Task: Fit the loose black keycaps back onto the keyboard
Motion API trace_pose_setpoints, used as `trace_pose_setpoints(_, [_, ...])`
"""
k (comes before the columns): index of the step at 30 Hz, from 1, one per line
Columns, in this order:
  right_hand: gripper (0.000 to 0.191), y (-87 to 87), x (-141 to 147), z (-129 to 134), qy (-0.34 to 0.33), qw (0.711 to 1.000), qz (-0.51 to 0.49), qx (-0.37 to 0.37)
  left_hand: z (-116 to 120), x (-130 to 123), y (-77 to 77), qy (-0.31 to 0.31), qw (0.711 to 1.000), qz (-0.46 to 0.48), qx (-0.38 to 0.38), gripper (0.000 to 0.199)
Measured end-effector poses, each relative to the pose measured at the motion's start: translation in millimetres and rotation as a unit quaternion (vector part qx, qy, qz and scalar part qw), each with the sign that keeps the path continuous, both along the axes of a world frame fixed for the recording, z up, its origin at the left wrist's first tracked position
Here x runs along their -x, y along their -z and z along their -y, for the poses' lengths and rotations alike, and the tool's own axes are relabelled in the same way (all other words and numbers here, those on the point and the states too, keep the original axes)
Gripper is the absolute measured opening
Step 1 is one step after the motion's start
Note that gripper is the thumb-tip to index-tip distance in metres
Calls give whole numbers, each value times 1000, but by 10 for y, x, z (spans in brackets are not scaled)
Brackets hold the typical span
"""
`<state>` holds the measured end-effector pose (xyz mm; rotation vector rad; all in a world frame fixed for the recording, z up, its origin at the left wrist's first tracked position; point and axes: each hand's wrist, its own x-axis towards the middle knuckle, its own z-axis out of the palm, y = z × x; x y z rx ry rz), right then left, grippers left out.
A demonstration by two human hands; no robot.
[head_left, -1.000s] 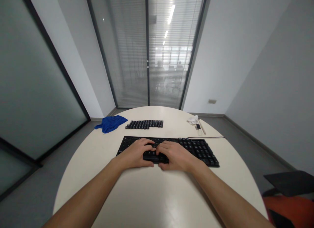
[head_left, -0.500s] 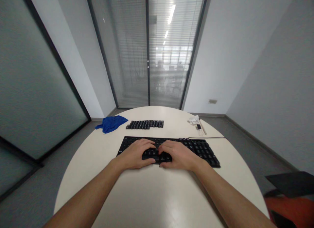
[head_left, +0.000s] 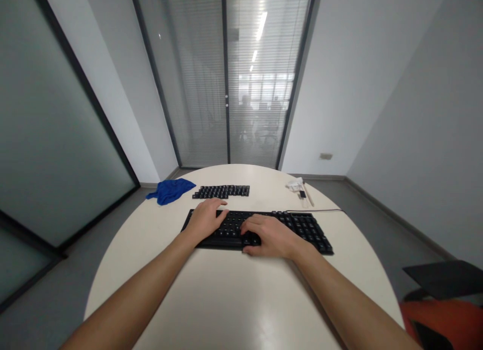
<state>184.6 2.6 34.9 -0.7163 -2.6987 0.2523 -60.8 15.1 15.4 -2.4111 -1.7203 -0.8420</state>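
Observation:
A black keyboard [head_left: 307, 229] lies across the white table, its number pad to the right. Over its left part the keys look low, as if keycaps are off. My right hand [head_left: 269, 234] grips the keyboard near its front middle, fingers curled on the keys and thumb by the front edge. Above the keyboard's left part reaches my left hand [head_left: 206, 216], open, thumb apart and fingers pointing at the loose black keycaps [head_left: 221, 191]. These sit in rows just behind the keyboard. I see nothing held in the left hand.
A blue cloth [head_left: 170, 190] lies at the table's back left. White crumpled tissue [head_left: 295, 183], a thin stick [head_left: 308, 194] and a small black-tipped tool [head_left: 302, 194] lie at the back right. The keyboard cable [head_left: 320, 210] runs off right. A red-seated chair [head_left: 445, 320] stands beside the round table [head_left: 226, 299].
My left hand has moved away from the keyboard's middle, back and to the left, toward the loose keycaps. The right hand stays in place on the keyboard.

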Motion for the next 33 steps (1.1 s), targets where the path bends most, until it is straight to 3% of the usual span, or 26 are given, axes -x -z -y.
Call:
trace_pose_setpoints(4, [31,10,-8,-2,-4,1000,-4,1,-274,47,-3,-43,993,-108,-13,26])
trace_pose_setpoints(13, [31,-3,-10,7,-6,1000,-1,2,-713,62,29,-56,984,-168,-4,24])
trace_pose_setpoints(19, [27,-37,-31,-4,4,1000,9,-4,-797,-52,66,-55,981,-186,6,26])
trace_pose_setpoints(27, [24,-38,-54,-19,13,1000,12,-13,-861,-111,78,-46,982,-183,25,13])
trace_pose_setpoints(33, [23,-48,-82,-36,11,1000,11,-12,-718,-203,-25,-29,988,-149,17,15])
